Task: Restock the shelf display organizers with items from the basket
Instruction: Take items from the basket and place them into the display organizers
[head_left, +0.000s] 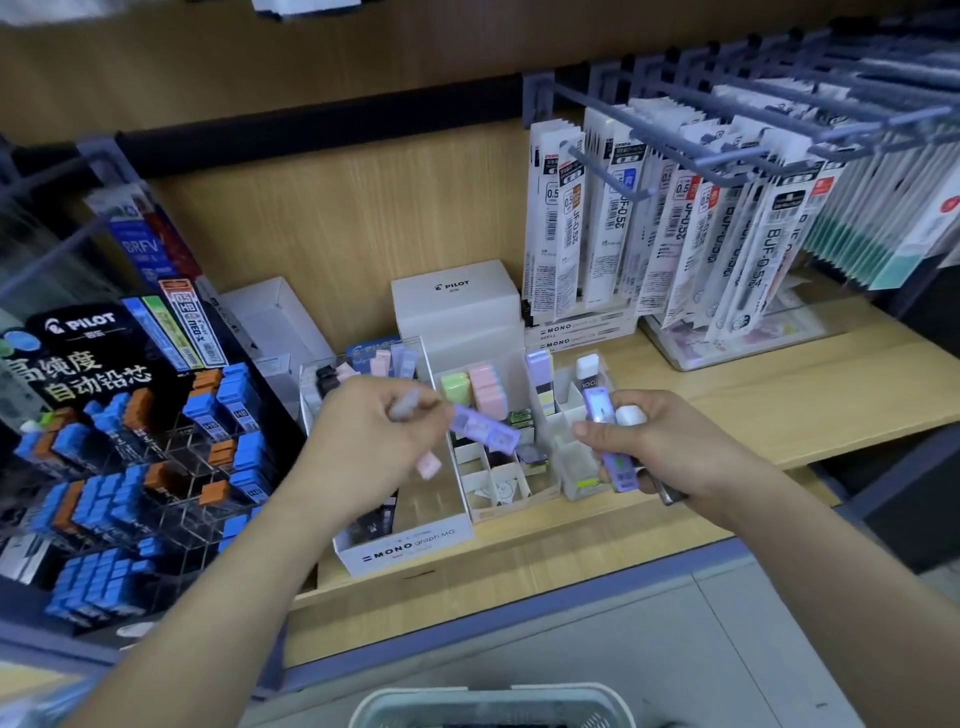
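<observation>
My left hand (374, 436) is curled tight round a small bunch of lead cases. A lilac case (485, 428) juts from the fingers toward the other hand, a pink case (428, 464) pokes out beneath it, and a blurred greyish one shows at the top. My right hand (660, 447) pinches a second lilac case (610, 447) between thumb and curled fingers, with a white-capped case (630, 415) tucked beside it. The 2 hands are apart.

Between and just beyond the 2 grips stands the white divided organizer (498, 483), with green, pink and lilac cases upright in its rear cells. Directly under the left grip sits the MONO graph box (410, 548). Both rest on the wooden shelf (779, 384).

Left of the left grip is the black PILOT lead display (130, 441), filled with blue and orange cases. Up and right of the right grip hang rows of refill packets (675, 223). The basket (488, 704) shows only its rim, below both wrists.
</observation>
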